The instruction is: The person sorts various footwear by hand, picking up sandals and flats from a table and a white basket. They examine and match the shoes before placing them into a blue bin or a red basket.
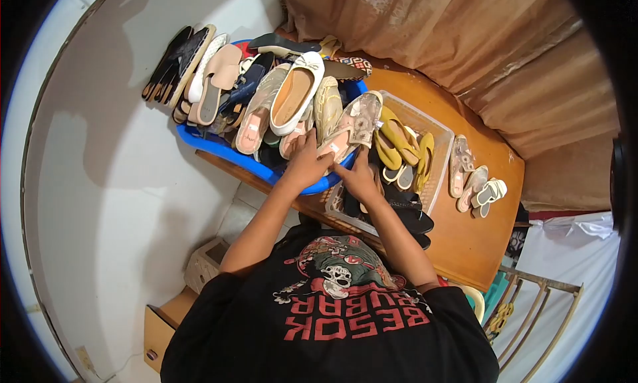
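Note:
A pale, lace-topped slip-on shoe (362,117) with a pink insole lies at the front right of a heaped blue basin (222,150). My left hand (308,162) is closed at the left side of its heel end, thumb toward the insole. On the right, my right hand (359,178) grips the same shoe's edge with its fingers and thumb. Close by in the heap are a white ballet flat (290,104) with a tan insole, a beige woven shoe (328,107) and another lace slip-on (256,127).
A clear plastic basket (442,167) beside the basin holds mustard flats (399,136) and black shoes (413,218). Several shoes, including a white-strapped one (490,191), lie on the orange wooden table (468,247). Brown curtain (492,57) hangs behind; a white wall (133,203) stands left.

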The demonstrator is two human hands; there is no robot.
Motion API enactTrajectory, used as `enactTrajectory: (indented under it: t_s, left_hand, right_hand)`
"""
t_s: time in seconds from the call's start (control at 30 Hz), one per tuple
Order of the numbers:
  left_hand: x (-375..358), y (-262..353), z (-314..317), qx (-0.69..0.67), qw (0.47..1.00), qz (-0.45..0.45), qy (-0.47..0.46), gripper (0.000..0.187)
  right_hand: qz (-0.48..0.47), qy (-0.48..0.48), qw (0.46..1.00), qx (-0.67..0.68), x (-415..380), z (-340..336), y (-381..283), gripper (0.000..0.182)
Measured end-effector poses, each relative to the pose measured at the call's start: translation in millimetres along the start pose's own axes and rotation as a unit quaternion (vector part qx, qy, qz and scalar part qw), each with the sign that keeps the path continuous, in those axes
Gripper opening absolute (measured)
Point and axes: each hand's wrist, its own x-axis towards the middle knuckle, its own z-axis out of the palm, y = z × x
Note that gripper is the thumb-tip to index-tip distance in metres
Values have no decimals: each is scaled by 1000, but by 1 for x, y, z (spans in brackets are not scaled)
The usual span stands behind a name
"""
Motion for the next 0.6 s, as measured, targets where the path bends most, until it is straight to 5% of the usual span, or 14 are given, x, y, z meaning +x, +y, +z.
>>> enactTrajectory:
  t_s: [0.13, 0.27, 0.37, 0.4, 0.5, 0.6]
  left_hand:
    - [12, 2, -11, -25, 999, -23, -22, 74]
    - [20, -7, -19, -129, 988, -47, -77, 66]
    - [28, -8, -27, -164, 979, -41, -112, 64]
    - [30, -6, -32, -146, 981, -31, -124, 63]
    - [38, -3, -40, -65, 987, 26, -147, 68]
    - [49, -11, -28, -15, 989, 47, -143, 76]
  right_hand:
    - [83, 13, 972, 221, -3, 8, -17, 81]
    - [109, 39, 989, 87, -7, 9, -2, 90]
    - [124, 88, 964, 220, -17, 14, -23, 92]
    - [63, 115, 986, 105, -17, 22, 18, 83]
    - [100, 106, 969, 199, -19, 15, -14, 85]
    - [90, 102, 982, 134, -19, 11, -10, 87]
